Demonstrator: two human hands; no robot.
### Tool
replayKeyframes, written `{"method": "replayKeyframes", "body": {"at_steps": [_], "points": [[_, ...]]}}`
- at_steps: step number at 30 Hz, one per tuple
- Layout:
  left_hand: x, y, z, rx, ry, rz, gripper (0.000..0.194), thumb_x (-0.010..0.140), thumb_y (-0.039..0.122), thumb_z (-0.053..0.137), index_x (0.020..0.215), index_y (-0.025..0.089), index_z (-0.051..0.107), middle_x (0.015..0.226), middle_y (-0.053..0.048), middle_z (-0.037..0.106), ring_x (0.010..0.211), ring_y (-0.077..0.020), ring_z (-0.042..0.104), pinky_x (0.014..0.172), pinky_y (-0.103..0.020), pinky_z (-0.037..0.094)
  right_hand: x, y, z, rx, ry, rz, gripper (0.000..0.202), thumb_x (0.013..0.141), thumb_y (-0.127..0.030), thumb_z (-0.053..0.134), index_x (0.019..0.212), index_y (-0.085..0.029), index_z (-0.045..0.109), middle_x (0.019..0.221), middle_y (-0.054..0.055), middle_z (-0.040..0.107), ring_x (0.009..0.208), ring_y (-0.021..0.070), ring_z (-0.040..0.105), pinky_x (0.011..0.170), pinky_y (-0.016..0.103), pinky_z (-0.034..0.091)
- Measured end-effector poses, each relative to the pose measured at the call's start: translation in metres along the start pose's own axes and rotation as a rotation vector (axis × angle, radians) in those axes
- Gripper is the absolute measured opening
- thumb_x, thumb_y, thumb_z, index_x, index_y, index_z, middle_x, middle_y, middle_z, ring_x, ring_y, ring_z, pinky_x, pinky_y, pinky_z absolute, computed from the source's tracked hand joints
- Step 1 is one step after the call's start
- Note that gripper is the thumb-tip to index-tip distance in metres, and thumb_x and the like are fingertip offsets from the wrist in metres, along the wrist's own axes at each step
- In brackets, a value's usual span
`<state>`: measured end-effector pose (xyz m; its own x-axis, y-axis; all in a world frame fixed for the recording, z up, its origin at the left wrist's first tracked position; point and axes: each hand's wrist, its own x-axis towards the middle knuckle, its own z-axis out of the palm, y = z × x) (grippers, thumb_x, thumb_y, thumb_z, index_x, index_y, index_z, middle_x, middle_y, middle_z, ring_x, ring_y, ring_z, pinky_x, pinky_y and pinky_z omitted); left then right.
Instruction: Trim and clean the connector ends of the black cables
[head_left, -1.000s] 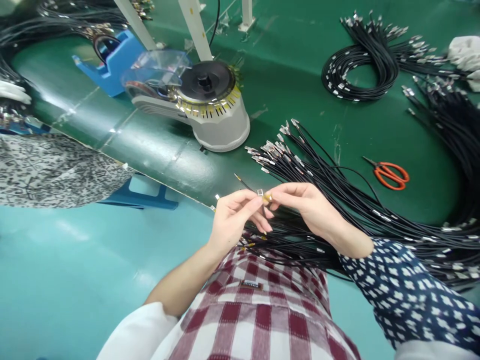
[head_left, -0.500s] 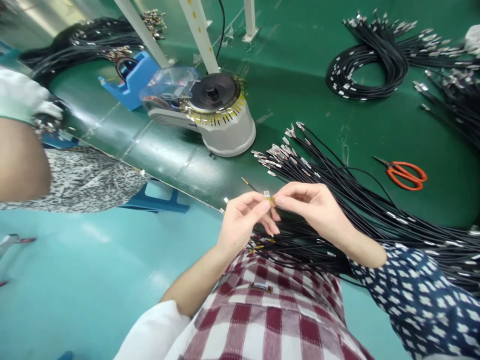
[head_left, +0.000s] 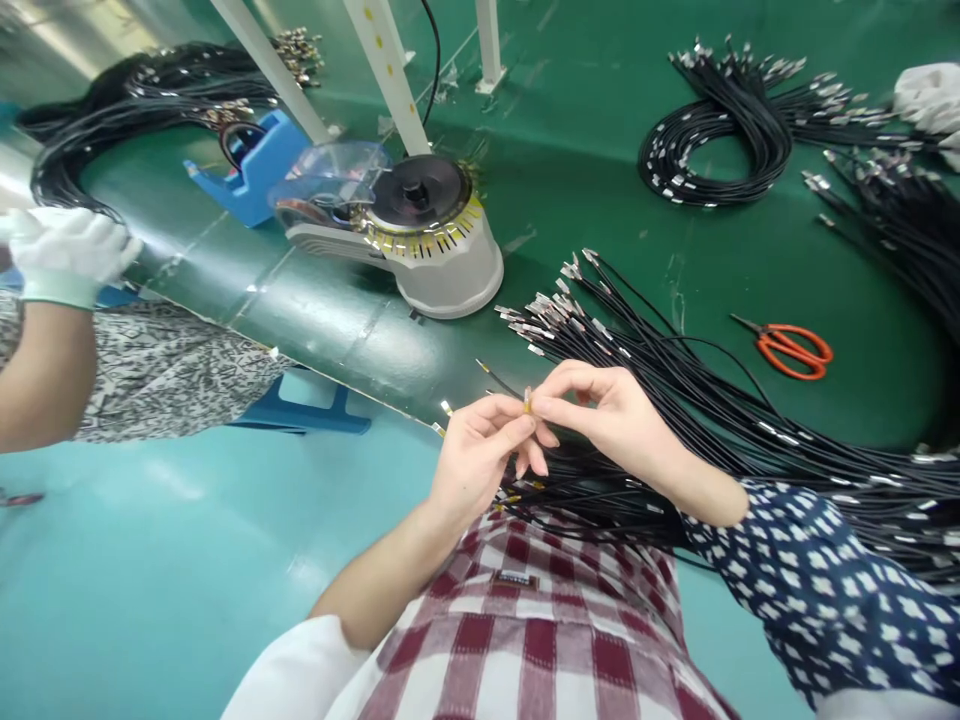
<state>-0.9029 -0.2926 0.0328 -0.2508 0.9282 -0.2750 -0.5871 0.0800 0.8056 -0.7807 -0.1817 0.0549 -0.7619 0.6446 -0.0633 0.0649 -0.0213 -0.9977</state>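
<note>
My left hand is closed, thumb against forefinger, on the connector end of a black cable. From the right, my right hand pinches the same spot. Between the fingertips shows a small cable connector with yellowish tape at its base. Most of that cable is hidden by my hands. Just behind my fingers a loose cable end with a yellow band sticks up. A thick bundle of black cables with silvery connectors runs under and past my right hand, and more cables lie over my lap.
A tape dispenser with a black disc and yellow tape pieces stands ahead. Left of it is a blue tape holder. Orange-handled scissors lie right, near a coiled cable bundle. A co-worker's gloved hand is at far left.
The connector has turned between my fingertips, its flat face now edge-on. My right fingers have shifted closer over it. The co-worker's gloved hand has moved lower. The whole view has shifted slightly.
</note>
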Motion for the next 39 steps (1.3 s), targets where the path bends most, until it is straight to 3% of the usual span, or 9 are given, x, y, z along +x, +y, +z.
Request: {"method": "replayKeyframes", "body": {"at_steps": [4,9,13,19,21,26,30,35,39], "points": [[0.001,-0.002,-0.001,0.017,-0.029,0.007,0.022,0.080,0.030,0.076,0.076,0.013,0.062,0.066,-0.003,0.072,0.042,-0.0104,0.062,0.037,-0.015,0.036,0.002,0.004,0.001,-0.045,-0.006,-0.103,0.012,0.082,-0.022,0.069,0.070,-0.018,0.068,0.077,0.001,0.065,0.073,0.0142,0.059,0.071,0.029,0.046],[0.003,-0.004,-0.001,0.047,-0.011,-0.012,0.026,0.075,0.029,0.080,0.087,0.016,0.060,0.066,0.000,0.070,0.043,-0.0101,0.061,0.040,-0.018,0.042,0.001,0.006,0.008,-0.198,0.083,-0.275,0.012,0.081,-0.014,0.065,0.070,-0.019,0.062,0.076,0.000,0.060,0.073,0.0134,0.055,0.070,0.028,0.045],[0.003,-0.006,-0.003,0.032,0.048,0.053,0.024,0.074,0.024,0.081,0.076,0.015,0.059,0.053,0.004,0.063,0.039,-0.0093,0.059,0.036,-0.015,0.038,-0.002,0.003,0.007,-0.253,0.063,-0.322,0.008,0.083,-0.015,0.065,0.075,-0.019,0.063,0.080,0.001,0.062,0.076,0.0139,0.057,0.072,0.029,0.046],[0.002,-0.007,-0.004,0.043,-0.012,0.051,0.016,0.080,0.022,0.075,0.076,0.014,0.062,0.072,-0.006,0.076,0.045,-0.0124,0.066,0.039,-0.015,0.042,0.011,0.007,-0.008,-0.003,-0.177,-0.036,0.013,0.083,-0.030,0.071,0.080,-0.018,0.070,0.081,0.001,0.066,0.071,0.0127,0.058,0.065,0.027,0.046],[0.001,-0.005,-0.004,0.053,-0.049,0.058,0.013,0.081,0.022,0.074,0.078,0.014,0.064,0.074,-0.006,0.076,0.046,-0.0125,0.067,0.040,-0.015,0.043,0.019,0.007,-0.014,0.024,-0.263,-0.004,0.014,0.081,-0.031,0.075,0.085,-0.018,0.072,0.083,0.001,0.067,0.072,0.0126,0.059,0.066,0.026,0.047],[0.001,-0.002,-0.007,0.099,-0.140,0.054,0.008,0.083,0.020,0.072,0.079,0.014,0.068,0.074,-0.006,0.077,0.047,-0.0141,0.068,0.041,-0.017,0.049,0.036,-0.001,-0.027,-0.049,-0.510,-0.200,0.009,0.081,-0.024,0.075,0.082,-0.016,0.073,0.087,0.001,0.065,0.079,0.0119,0.061,0.077,0.026,0.050],[0.010,-0.004,-0.013,0.095,-0.211,0.072,0.009,0.081,0.021,0.074,0.080,0.014,0.069,0.074,-0.006,0.077,0.045,-0.0158,0.068,0.041,-0.021,0.053,0.042,-0.005,-0.033,-0.148,-0.569,-0.400,0.007,0.087,-0.017,0.068,0.086,-0.012,0.073,0.088,0.004,0.065,0.084,0.0125,0.061,0.083,0.027,0.050],[0.019,-0.006,-0.015,0.090,-0.237,0.127,0.016,0.080,0.026,0.076,0.078,0.014,0.066,0.072,-0.006,0.076,0.042,-0.0148,0.065,0.036,-0.020,0.049,0.041,-0.002,-0.033,-0.294,-0.475,-0.535,0.014,0.093,-0.016,0.058,0.090,-0.011,0.071,0.094,0.007,0.067,0.088,0.0149,0.062,0.081,0.029,0.051],[0.031,0.000,-0.016,0.199,-0.128,0.211,0.023,0.077,0.033,0.078,0.078,0.016,0.062,0.077,-0.005,0.074,0.047,-0.0130,0.065,0.039,-0.020,0.047,0.017,-0.008,-0.049,-0.468,-0.070,-0.525,0.017,0.094,-0.016,0.055,0.097,-0.018,0.071,0.097,0.005,0.070,0.090,0.0171,0.064,0.082,0.031,0.051]]}}
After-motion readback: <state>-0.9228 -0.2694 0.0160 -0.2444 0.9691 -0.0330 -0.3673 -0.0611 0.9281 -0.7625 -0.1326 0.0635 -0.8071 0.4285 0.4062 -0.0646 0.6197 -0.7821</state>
